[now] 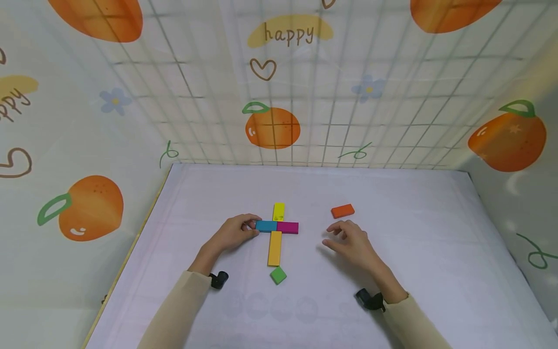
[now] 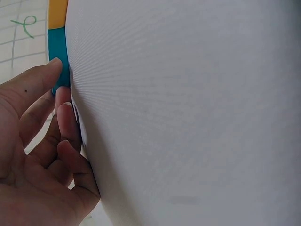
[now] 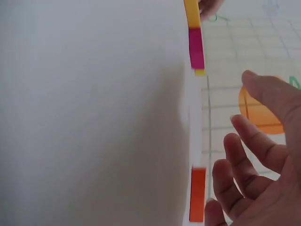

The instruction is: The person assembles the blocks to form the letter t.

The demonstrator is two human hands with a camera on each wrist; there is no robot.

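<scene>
My left hand (image 1: 235, 231) pinches the outer end of a blue block (image 1: 266, 226) between thumb and fingers; the left wrist view shows the thumb on the teal-blue side (image 2: 58, 44). Against its other end lies a magenta block (image 1: 287, 227). A yellow block (image 1: 279, 212) lies behind these two, and a longer orange-yellow block (image 1: 274, 248) in front, forming a cross. A green square block (image 1: 278, 275) sits turned cornerwise at the near end. My right hand (image 1: 350, 245) hovers with loosely bent, parted fingers, holding nothing. Beyond it is a red-orange block (image 1: 342, 211).
The blocks lie on a white-covered table (image 1: 414, 218). Behind it hangs a pale curtain (image 1: 209, 111) printed with oranges, over a grid. A small black camera (image 1: 219, 279) is on the left wrist and another camera (image 1: 369, 299) on the right.
</scene>
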